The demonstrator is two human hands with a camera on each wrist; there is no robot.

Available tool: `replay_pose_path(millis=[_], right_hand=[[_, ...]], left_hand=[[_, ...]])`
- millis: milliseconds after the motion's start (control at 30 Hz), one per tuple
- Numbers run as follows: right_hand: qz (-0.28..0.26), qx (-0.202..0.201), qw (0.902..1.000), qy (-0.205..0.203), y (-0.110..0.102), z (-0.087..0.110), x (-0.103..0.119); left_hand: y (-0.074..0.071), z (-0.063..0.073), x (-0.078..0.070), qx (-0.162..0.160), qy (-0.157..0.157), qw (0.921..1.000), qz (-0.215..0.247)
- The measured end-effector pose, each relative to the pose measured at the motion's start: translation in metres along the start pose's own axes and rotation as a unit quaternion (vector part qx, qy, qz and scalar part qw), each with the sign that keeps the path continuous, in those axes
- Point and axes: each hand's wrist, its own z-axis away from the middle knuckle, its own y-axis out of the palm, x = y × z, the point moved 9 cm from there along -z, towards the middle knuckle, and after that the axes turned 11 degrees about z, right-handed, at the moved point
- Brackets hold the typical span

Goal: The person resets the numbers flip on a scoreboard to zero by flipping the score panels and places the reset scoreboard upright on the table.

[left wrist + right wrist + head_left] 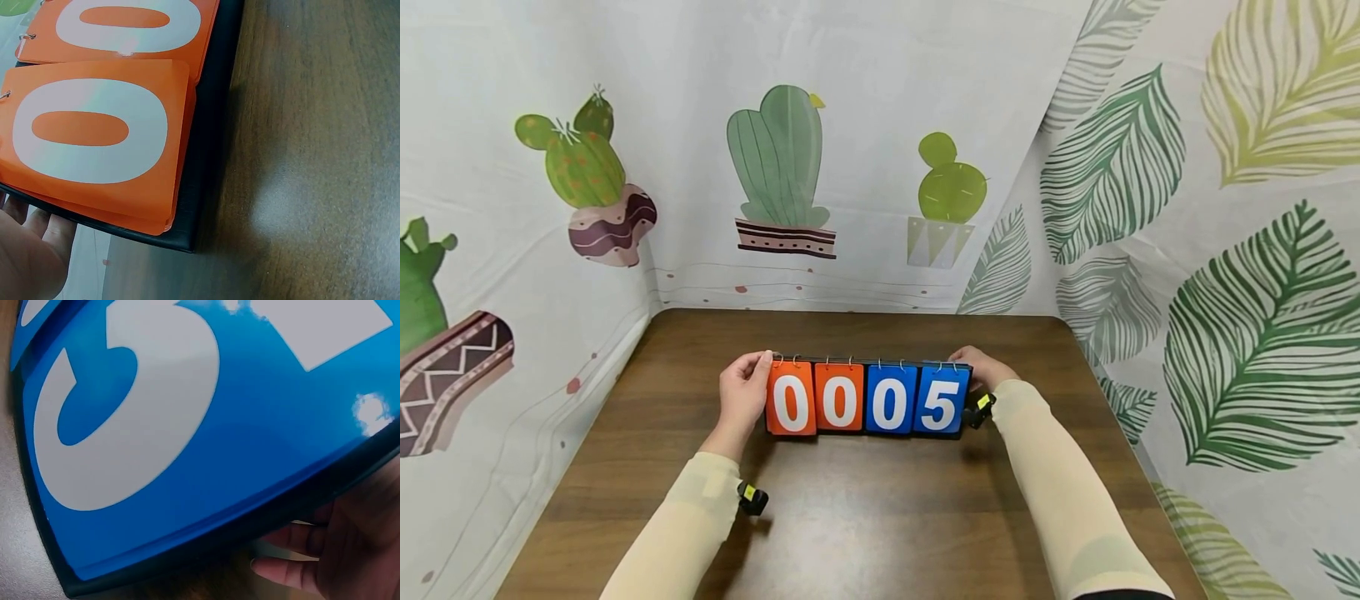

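Note:
A flip scoreboard (865, 397) with a black backing stands tilted over the table, its cards reading 0, 0, 0 and 5. Two orange cards (94, 131) are on the left half, and two blue cards (262, 425) on the right. My left hand (743, 392) grips the left edge, thumb near the top corner and fingers behind the backing. At the opposite edge, my right hand (987, 368) holds the upper right side, with its fingers reaching behind. Metal rings along the top carry the cards.
The brown wooden table (865, 533) extends around the scoreboard. A white cloth with printed cacti (782, 158) hangs behind it, and a leaf-print cloth (1262, 333) hangs on the right. Small black cameras (752, 498) sit at both wrists.

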Motion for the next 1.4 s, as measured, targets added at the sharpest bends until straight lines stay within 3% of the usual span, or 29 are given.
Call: replay_pose_path(millis=[267,500,667,1000,1400], right_hand=[[0.021,-0.013,0.9993,-0.027,0.001,-0.002,0.005],[-0.028,-0.019,0.9994,0.005,0.003,0.001,-0.005],[-0.030,-0.023,0.9992,0.010,0.002,0.001,-0.010],[0.026,0.043,0.9987,-0.009,0.008,0.008,-0.007],[0.015,-0.021,0.9994,-0.022,0.006,0.000,-0.002]], left_hand=[[-0.001,-0.001,0.000,-0.001,0.008,1.0000,-0.004],[0.000,-0.001,0.005,0.001,-0.006,0.9999,-0.013],[0.000,-0.001,0.007,0.002,-0.009,0.9999,-0.013],[-0.001,-0.001,0.006,0.001,-0.010,0.9999,-0.006],[-0.001,-0.001,0.003,0.004,-0.003,1.0000,-0.003]])
